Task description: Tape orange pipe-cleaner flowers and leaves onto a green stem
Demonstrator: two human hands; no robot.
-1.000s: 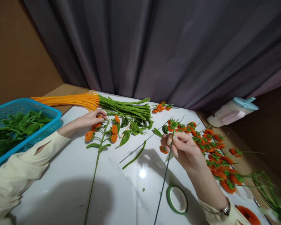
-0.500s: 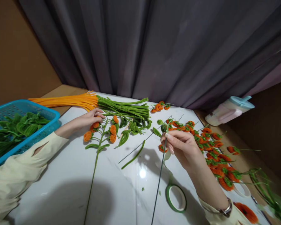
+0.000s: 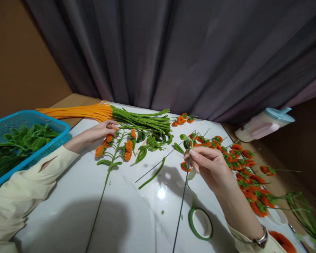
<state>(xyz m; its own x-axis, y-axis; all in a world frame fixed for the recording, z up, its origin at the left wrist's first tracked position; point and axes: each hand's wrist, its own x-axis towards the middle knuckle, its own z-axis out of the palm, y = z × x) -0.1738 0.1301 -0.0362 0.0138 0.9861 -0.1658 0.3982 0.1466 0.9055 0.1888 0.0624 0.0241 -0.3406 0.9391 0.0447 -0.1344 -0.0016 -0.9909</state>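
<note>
My left hand [image 3: 104, 129] is at the top of a fuzzy craft flower stem [image 3: 109, 172], fingers closed on its upper left orange blossom [image 3: 109, 137]. That stem lies on the white table, with several orange blossoms and two green leaves. In my right hand [image 3: 204, 160], thumb and fingers pinch a thin dark green wire [image 3: 182, 203] that slants down toward me. A small striped green leaf piece [image 3: 186, 144] shows by my right fingertips. Pale green tape [image 3: 191, 188] trails from this hand to a tape roll [image 3: 200, 224] on the table.
A blue basket [image 3: 65, 128] of green leaves stands left. Orange [image 3: 76, 111] and green pipe cleaners [image 3: 144, 119] lie at the back. Many orange blossoms [image 3: 249, 172] spread on the right, near a lidded cup [image 3: 263, 124]. A loose green strip [image 3: 152, 174] and another wire [image 3: 150, 171] lie mid-table.
The lower end of the blossom stem has swung left while my left hand stays at its top. My right hand keeps its pinch on the wire. The view has shifted slightly.
</note>
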